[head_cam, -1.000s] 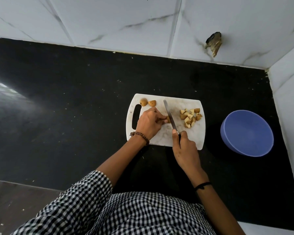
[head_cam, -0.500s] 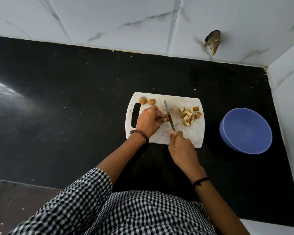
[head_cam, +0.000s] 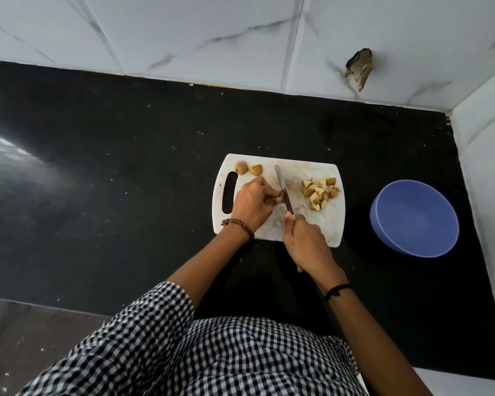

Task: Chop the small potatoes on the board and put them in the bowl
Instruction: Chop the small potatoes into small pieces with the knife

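Potato piece: pinching it against the cutting board with curled left fingertips, left hand sitting mid-board. Pressing knife blade down right beside those fingertips, touching the piece; gripping the handle with right hand, fingers wrapping round it, forefinger stretching onto the blade. Seeing chopped pile on the board's right part, apart from the knife; two more small potatoes at the far-left corner, next to the handle slot. Seeing blue bowl off to the right on the black counter, not touching the board.
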### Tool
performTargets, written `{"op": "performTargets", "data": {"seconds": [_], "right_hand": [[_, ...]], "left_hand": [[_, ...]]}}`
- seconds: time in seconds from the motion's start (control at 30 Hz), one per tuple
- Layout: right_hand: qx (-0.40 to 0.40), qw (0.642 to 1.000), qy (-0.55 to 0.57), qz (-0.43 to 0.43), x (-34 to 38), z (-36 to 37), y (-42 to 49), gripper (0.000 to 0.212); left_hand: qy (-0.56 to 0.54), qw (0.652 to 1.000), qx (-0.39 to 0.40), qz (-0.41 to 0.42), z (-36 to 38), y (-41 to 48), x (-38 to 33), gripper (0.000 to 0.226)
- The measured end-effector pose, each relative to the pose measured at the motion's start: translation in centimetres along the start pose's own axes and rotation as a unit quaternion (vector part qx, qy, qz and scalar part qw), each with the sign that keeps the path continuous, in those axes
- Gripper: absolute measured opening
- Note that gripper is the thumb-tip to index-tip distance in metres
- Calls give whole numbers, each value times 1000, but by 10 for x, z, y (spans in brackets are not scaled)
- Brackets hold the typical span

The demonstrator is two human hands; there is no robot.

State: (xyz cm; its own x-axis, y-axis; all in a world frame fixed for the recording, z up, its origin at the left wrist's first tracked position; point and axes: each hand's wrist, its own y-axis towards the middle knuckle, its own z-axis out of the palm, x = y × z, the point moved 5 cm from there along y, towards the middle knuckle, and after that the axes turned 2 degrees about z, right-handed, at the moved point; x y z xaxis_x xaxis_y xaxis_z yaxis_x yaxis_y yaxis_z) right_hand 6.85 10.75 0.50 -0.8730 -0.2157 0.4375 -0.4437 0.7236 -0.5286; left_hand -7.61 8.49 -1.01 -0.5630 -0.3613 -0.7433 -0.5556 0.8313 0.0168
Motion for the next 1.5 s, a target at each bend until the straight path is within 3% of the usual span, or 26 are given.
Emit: {"op": "performTargets", "data": {"seconds": [0.9, 1.07, 1.2, 1.27, 1.37, 1.5], "right_hand": [[78, 995, -19, 62, -48, -29, -63, 48], [47, 997, 12, 60, -50, -30, -68, 51], [43, 996, 36, 65, -50, -27, -68, 51], [48, 995, 38, 73, -51, -28, -68, 51], [46, 995, 45, 80, -53, -29, -67, 52], [26, 994, 66, 83, -58, -33, -68, 52]], "left_hand": [[-6, 999, -20, -26, -1, -4, 0, 17], [35, 999, 13, 30, -4, -2, -2, 15], [92, 982, 70, 146, -2, 0, -15, 39], [125, 969, 105, 188, 1, 3, -20, 37], [134, 963, 135, 189, 4, 9, -22, 30], [122, 972, 116, 162, 2, 11, -20, 25]]}}
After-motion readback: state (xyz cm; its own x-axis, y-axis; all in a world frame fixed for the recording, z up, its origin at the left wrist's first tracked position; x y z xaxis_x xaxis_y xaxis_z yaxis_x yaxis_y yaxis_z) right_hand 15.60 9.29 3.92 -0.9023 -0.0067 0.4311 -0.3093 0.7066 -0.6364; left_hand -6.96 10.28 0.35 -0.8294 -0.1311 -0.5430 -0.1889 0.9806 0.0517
